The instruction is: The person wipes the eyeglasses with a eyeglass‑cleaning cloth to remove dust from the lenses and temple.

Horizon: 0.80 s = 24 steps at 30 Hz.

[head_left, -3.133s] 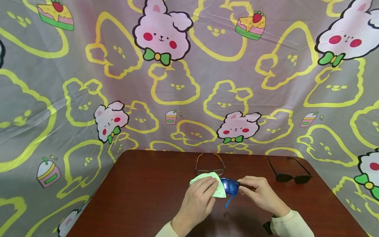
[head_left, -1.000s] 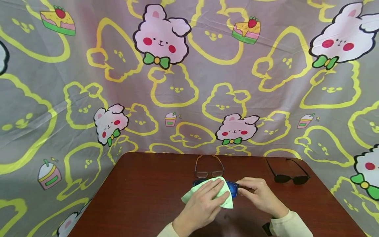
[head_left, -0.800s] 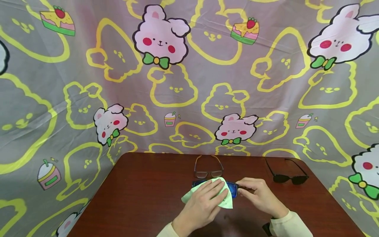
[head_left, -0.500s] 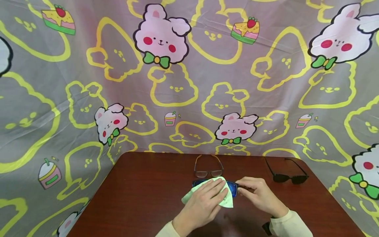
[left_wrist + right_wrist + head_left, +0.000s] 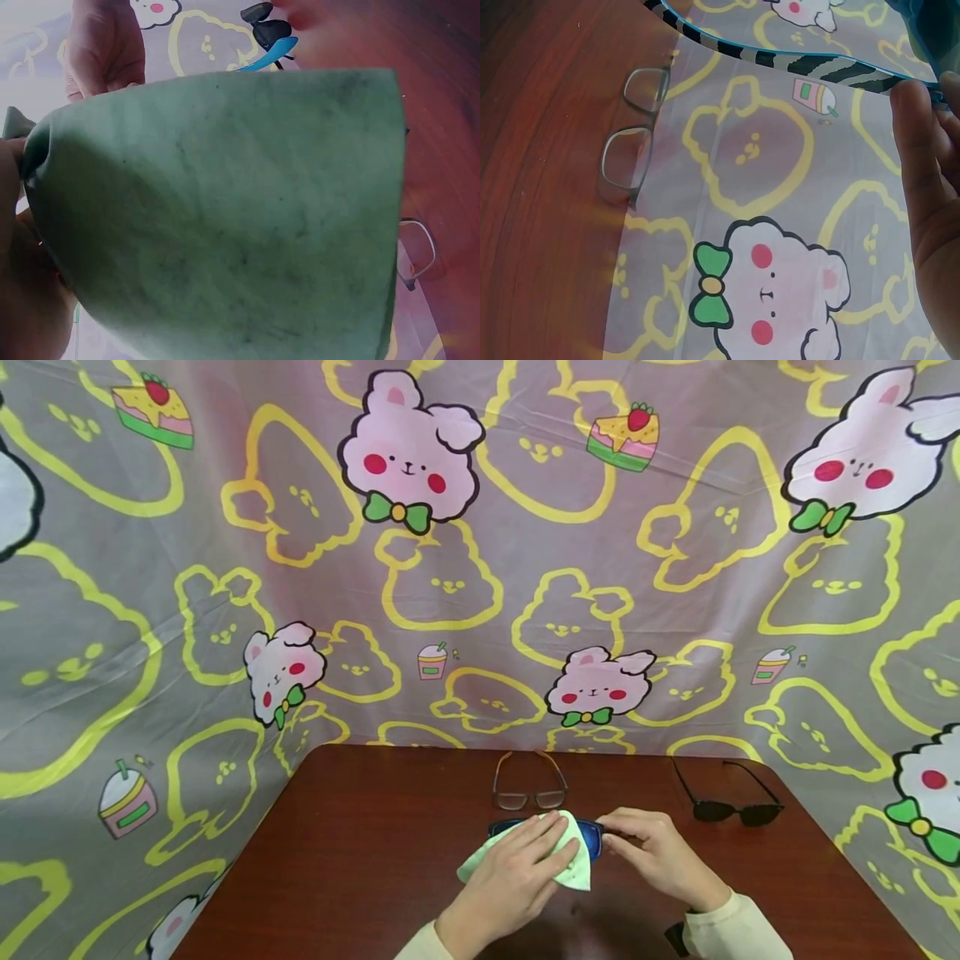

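Observation:
Blue-lensed sunglasses [image 5: 590, 839] are held up over the front middle of the table. My right hand [image 5: 663, 852] pinches them at the right end of the frame between thumb and fingers. A zebra-striped temple arm [image 5: 802, 66] stretches out from the fingertips in the right wrist view. My left hand [image 5: 510, 877] grips a pale green cleaning cloth [image 5: 576, 867] and holds it over the lenses, its fingers lying across the cloth. Most of the frame is hidden behind cloth and hand. In the left wrist view the spread cloth [image 5: 240, 210] covers much of the picture.
Clear-lensed eyeglasses [image 5: 528, 800] lie unfolded on the brown table [image 5: 360, 827] just beyond the hands. Black sunglasses [image 5: 726, 811] rest at the back right. A small dark object [image 5: 677, 937] shows beside the right sleeve. Patterned fabric [image 5: 480, 568] hangs around the table.
Since three seconds ago the cloth and left hand have moved right and slightly toward me, covering more of the right lens and uncovering the left top rim. Over the last second both hands barely shift.

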Motion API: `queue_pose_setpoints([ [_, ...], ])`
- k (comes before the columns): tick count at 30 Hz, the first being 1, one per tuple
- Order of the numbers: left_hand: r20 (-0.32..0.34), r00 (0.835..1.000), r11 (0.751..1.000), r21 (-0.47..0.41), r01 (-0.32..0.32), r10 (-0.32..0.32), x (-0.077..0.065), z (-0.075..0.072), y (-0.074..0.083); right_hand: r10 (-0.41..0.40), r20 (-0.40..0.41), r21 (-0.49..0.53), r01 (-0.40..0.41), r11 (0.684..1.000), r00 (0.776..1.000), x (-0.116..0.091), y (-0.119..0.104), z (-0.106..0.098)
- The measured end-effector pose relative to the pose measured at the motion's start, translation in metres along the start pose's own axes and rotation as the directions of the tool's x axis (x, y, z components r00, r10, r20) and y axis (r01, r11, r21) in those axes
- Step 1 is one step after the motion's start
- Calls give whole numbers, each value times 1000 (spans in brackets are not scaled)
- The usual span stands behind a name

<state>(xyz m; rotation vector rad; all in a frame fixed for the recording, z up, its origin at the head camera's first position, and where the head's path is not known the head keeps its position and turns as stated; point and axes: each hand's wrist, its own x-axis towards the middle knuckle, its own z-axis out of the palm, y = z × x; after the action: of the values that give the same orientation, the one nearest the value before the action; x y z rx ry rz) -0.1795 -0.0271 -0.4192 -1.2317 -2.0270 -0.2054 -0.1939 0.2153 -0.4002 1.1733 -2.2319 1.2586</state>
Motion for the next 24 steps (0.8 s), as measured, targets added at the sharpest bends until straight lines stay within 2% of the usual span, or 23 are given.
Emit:
queue_pose_setpoints([
  [6, 22, 999, 999, 30, -39, 38, 4, -1, -2, 42, 40, -9, -42, 999, 998, -8, 21, 0],
  [12, 57, 997, 999, -15, -41, 42, 7, -3, -2, 29, 50, -34, -28, 999, 998, -8, 22, -1],
  [24, 29, 992, 993, 13, -121, 121, 10, 2, -4, 54, 72, -37, -51, 998, 996, -7, 22, 0],
])
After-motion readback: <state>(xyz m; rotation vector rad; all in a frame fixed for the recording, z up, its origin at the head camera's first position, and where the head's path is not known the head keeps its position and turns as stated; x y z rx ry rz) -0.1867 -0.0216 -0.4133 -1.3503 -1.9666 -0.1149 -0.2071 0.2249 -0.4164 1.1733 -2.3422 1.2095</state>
